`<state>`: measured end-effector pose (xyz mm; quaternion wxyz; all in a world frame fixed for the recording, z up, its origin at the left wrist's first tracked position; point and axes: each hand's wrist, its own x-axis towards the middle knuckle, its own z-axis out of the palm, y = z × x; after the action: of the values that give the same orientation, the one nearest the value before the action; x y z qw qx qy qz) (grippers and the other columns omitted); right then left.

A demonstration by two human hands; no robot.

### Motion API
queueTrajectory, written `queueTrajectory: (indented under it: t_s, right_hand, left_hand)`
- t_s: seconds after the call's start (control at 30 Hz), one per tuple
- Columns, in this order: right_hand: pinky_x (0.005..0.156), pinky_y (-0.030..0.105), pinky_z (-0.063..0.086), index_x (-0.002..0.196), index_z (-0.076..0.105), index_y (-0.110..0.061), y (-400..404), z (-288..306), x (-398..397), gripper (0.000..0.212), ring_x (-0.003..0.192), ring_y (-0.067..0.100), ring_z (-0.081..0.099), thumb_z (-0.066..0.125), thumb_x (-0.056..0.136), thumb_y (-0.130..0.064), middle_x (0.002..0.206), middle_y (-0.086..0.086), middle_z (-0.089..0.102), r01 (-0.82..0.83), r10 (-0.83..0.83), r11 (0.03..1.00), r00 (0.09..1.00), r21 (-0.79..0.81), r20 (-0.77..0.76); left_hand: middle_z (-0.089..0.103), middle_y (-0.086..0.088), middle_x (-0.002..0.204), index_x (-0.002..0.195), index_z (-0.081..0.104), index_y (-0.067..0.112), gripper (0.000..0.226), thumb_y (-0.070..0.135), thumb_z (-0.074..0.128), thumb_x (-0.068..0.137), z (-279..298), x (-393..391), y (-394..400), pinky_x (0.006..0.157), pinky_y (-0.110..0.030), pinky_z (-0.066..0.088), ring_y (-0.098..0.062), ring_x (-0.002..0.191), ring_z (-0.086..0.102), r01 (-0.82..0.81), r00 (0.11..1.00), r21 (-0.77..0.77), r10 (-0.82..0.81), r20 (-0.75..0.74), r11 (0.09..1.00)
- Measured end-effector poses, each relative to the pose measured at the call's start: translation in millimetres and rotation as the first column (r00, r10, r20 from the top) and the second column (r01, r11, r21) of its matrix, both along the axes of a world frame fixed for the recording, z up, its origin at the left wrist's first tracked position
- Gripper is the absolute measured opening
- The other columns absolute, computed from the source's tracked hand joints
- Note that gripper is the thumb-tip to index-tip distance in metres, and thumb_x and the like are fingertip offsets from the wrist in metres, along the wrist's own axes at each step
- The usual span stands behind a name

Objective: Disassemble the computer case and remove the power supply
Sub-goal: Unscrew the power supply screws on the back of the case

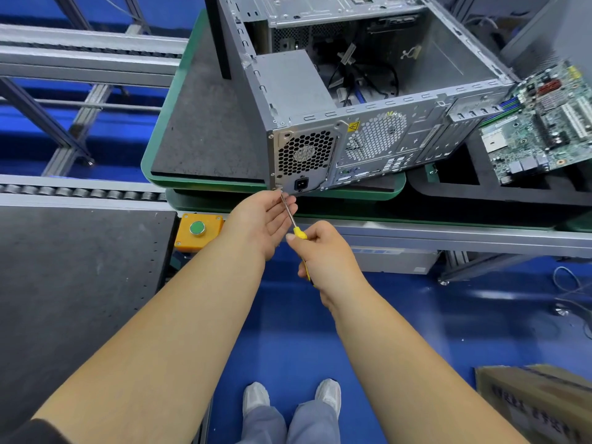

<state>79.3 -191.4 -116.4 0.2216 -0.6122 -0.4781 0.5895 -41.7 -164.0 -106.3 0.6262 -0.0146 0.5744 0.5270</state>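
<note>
I have the grey steel computer case lying open on the green-edged grey mat, its boxy grey metal power supply seated in the near left corner, fan grille facing me. My right hand grips the yellow-handled screwdriver — tip at the supply's lower left corner screw. My left hand lies open, fingers steadying the shaft. I judge I'm unscrewing the supply; next comes steady turning pressure, then catching the freed screw.
</note>
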Motion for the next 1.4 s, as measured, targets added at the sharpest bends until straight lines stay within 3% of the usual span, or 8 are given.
queueTrajectory:
  t_s: [0.33, 0.67, 0.77, 0.9, 1.0, 1.1, 1.23, 1.4]
  right_hand:
    - [0.046, 0.023, 0.040, 0.085, 0.050, -0.025, 0.2, -1.4, 2.2, 0.022, 0.049, 0.008, 0.052, 0.065, 0.091, -0.039, 0.077, -0.006, 0.057, -0.012, 0.011, 1.000, 0.999, 0.023, 0.050]
    - [0.056, 0.028, 0.040, 0.086, 0.055, -0.021, -4.0, -1.5, 12.7, 0.014, 0.059, 0.015, 0.050, 0.052, 0.093, -0.034, 0.075, -0.004, 0.057, 0.018, -0.015, 0.998, 0.999, -0.067, 0.052]
    - [0.047, 0.022, 0.035, 0.076, 0.053, -0.024, -3.6, 7.3, 20.2, 0.018, 0.055, 0.013, 0.043, 0.057, 0.084, -0.039, 0.068, -0.008, 0.053, 0.074, -0.074, 0.997, 0.997, 0.011, -0.024]
    - [0.043, 0.018, 0.037, 0.082, 0.062, -0.025, 2.3, 32.4, 31.6, 0.009, 0.048, 0.004, 0.041, 0.066, 0.087, -0.030, 0.058, -0.015, 0.053, 0.176, -0.161, 0.967, 0.982, 0.186, -0.096]
    - [0.052, 0.021, 0.042, 0.093, 0.068, -0.030, 6.4, 49.0, 43.9, 0.005, 0.057, 0.004, 0.048, 0.066, 0.090, -0.027, 0.074, -0.014, 0.063, 0.254, -0.230, 0.937, 0.965, 0.240, -0.123]
    - [0.048, 0.019, 0.039, 0.097, 0.071, -0.029, 7.3, 60.5, 57.6, 0.010, 0.050, 0.001, 0.045, 0.064, 0.093, -0.024, 0.063, -0.017, 0.060, 0.259, -0.213, 0.936, 0.956, 0.237, -0.203]
    - [0.046, 0.017, 0.038, 0.090, 0.072, -0.023, 17.5, 70.1, 80.6, 0.009, 0.049, -0.001, 0.048, 0.064, 0.092, -0.022, 0.066, -0.011, 0.063, 0.229, -0.163, 0.933, 0.957, 0.278, -0.242]
    - [0.048, 0.015, 0.040, 0.078, 0.070, -0.027, 46.0, 74.1, 126.8, 0.012, 0.057, -0.001, 0.055, 0.067, 0.089, -0.023, 0.068, -0.010, 0.066, 0.224, -0.140, 0.922, 0.953, 0.315, -0.269]
  left_hand:
    - [0.076, 0.003, 0.081, 0.093, 0.069, 0.013, 0.012, 0.024, 0.063, 0.093, -10.4, 0.6, 0.3, 0.073, -0.023, 0.053, -0.010, 0.085, 0.071, -0.002, 0.999, 0.041, 0.004, -0.038, 0.999]
    - [0.075, 0.006, 0.073, 0.083, 0.070, 0.016, 0.019, 0.027, 0.058, 0.094, -2.6, -1.1, -1.8, 0.061, -0.019, 0.052, -0.004, 0.069, 0.071, 0.020, 0.990, -0.034, -0.024, -0.138, 0.999]
    - [0.075, 0.003, 0.072, 0.085, 0.070, 0.013, 0.019, 0.025, 0.057, 0.094, 7.0, 5.1, -8.8, 0.062, -0.021, 0.054, -0.006, 0.066, 0.071, 0.101, 0.986, -0.035, -0.105, -0.129, 0.994]
    - [0.075, -0.005, 0.077, 0.086, 0.070, 0.008, 0.017, 0.018, 0.058, 0.092, 30.8, 20.4, -17.3, 0.070, -0.023, 0.055, -0.013, 0.071, 0.072, 0.279, 0.956, 0.078, -0.268, -0.120, 0.957]
    - [0.072, -0.003, 0.063, 0.077, 0.068, 0.008, 0.022, 0.014, 0.056, 0.094, 54.6, 31.9, -11.7, 0.069, -0.023, 0.053, -0.014, 0.067, 0.067, 0.390, 0.897, 0.025, -0.374, -0.235, 0.921]
    - [0.073, -0.005, 0.068, 0.081, 0.071, 0.008, 0.015, 0.013, 0.060, 0.090, 65.3, 44.8, -11.0, 0.065, -0.024, 0.054, -0.014, 0.065, 0.069, 0.497, 0.836, 0.075, -0.455, -0.306, 0.864]
    - [0.074, -0.009, 0.076, 0.090, 0.073, 0.006, 0.014, 0.015, 0.062, 0.088, 67.2, 65.4, -7.6, 0.055, -0.020, 0.055, -0.015, 0.065, 0.071, 0.514, 0.844, 0.173, -0.460, -0.277, 0.840]
    - [0.075, -0.011, 0.081, 0.081, 0.077, 0.011, 0.016, 0.021, 0.065, 0.087, 71.2, 108.2, 18.6, 0.054, -0.020, 0.055, -0.016, 0.070, 0.072, 0.515, 0.849, 0.196, -0.466, -0.250, 0.834]
